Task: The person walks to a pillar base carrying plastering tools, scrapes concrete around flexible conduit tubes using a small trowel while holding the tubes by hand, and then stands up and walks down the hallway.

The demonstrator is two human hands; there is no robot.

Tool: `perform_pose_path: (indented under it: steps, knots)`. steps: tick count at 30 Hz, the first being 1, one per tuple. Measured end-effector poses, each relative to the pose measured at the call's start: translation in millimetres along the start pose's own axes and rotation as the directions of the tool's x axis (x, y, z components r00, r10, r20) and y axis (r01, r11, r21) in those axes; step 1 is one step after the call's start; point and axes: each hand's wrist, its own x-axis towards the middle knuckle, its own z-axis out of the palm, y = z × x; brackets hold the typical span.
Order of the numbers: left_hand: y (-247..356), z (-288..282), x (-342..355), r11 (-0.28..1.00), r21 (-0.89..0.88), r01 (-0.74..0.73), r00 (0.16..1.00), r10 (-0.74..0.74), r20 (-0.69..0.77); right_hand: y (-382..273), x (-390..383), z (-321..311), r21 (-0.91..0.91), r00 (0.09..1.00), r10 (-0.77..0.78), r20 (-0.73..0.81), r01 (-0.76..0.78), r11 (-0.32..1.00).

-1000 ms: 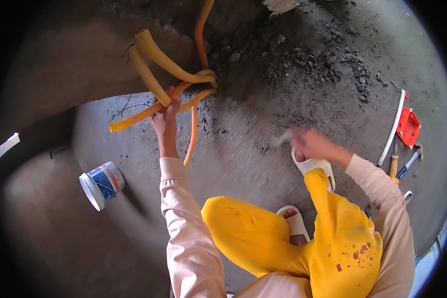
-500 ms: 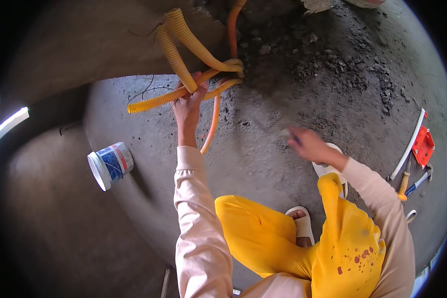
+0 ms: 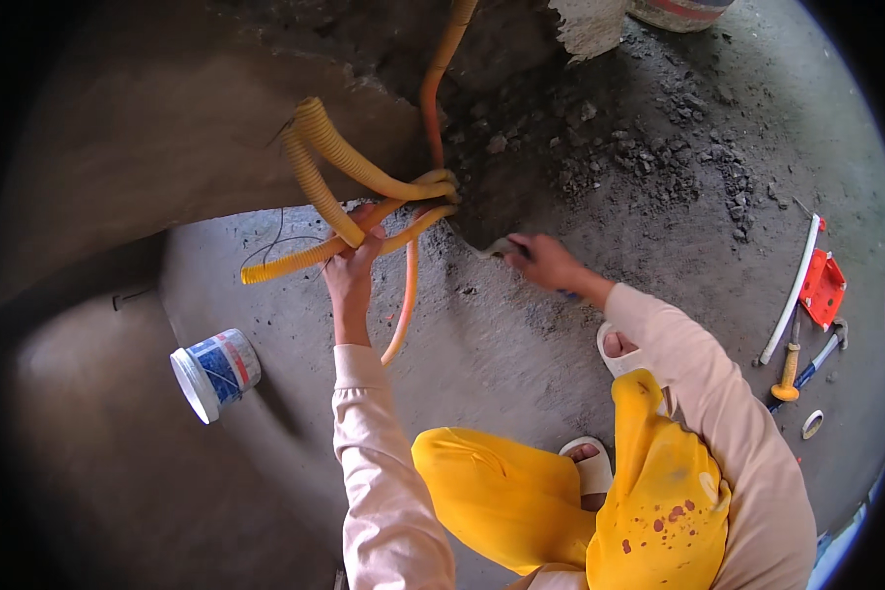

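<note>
My left hand (image 3: 352, 280) is closed around yellow corrugated conduit (image 3: 300, 261), one length running nearly level and another rising from the grip. These conduits bend together beside the rough wall base, where an orange conduit (image 3: 431, 113) comes down and another orange length (image 3: 405, 305) hangs below my left hand. In my right hand (image 3: 551, 264) is a trowel-like hand tool (image 3: 497, 248) with a dark handle. Its pale edge reaches toward the dark soil near the conduit bundle; motion and shadow leave its exact shape unclear.
Rubble (image 3: 659, 162) covers the floor at the far right. A white bucket with a blue label (image 3: 218, 372) lies to the left. Along the right are a white pipe (image 3: 792, 290), a red plastic piece (image 3: 822, 292), a yellow-handled tool (image 3: 788, 374), a hammer (image 3: 818, 366) and a tape roll (image 3: 812, 424).
My right hand has moved left and farther away, bringing the tool close to the conduit bundle. My left hand keeps its hold. The whole scene sits lower as the view has shifted.
</note>
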Motion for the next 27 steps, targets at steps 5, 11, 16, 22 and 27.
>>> perform_pose_path:
  steps: [5,11,16,22,27]
  knots:
    - [-7,17,-7,0.999,-0.039,0.016,1.0,-0.015,0.02,24,-27,-60,-0.048,0.951,0.032,-0.307,-0.049,0.998]
    - [-13,34,-34,0.944,0.253,-0.211,0.975,0.185,0.124,2,15,-87,-0.018,0.994,0.037,-0.099,-0.039,0.999]
    - [-13,65,-68,0.762,0.444,-0.47,0.882,0.401,0.246,-14,64,-108,0.007,0.953,0.21,0.217,-0.217,0.976]
    - [24,92,-50,0.426,0.573,-0.7,0.713,0.465,0.525,13,45,-127,-0.073,0.997,0.012,0.075,-0.006,0.997]
    - [38,26,5,0.55,0.72,-0.423,0.794,-0.158,0.587,-25,39,-127,-0.025,0.977,0.133,0.164,-0.131,0.991]
